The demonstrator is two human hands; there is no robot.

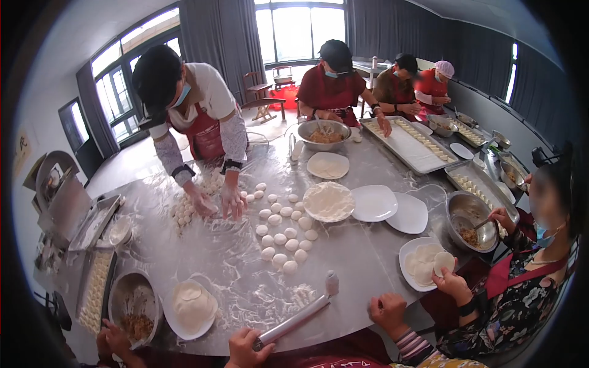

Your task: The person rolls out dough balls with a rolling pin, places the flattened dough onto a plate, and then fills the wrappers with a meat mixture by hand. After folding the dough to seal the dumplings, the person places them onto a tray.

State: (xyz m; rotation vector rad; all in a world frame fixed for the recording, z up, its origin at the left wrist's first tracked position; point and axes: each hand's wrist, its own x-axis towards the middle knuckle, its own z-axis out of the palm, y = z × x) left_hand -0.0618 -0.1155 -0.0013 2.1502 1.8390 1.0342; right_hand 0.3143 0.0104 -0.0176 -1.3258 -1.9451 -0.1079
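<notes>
My left hand (pixel 246 348) is at the table's front edge, its thumb and fingers closed on the near end of a silver rolling pin (pixel 294 320). The pin lies slantwise, pointing away to the right. Just past its far end is a small greyish lump (pixel 332 283) whose kind I cannot make out. To the right, my right hand (pixel 388 311) rests at the edge as a fist, with nothing visible in it. Loose flour (pixel 261 303) covers the steel table beyond the pin. Left of it stands a white plate (pixel 176 331) with stacked dough wrappers (pixel 194 305).
Several dough balls (pixel 280 238) lie mid-table beside a plate of flour (pixel 329 201). A co-worker's hands (pixel 218 202) press on dough opposite. At right, another person's hand (pixel 453 282) holds a wrapper. Bowls of filling (pixel 136 325) and trays of dumplings (pixel 96 288) line the sides.
</notes>
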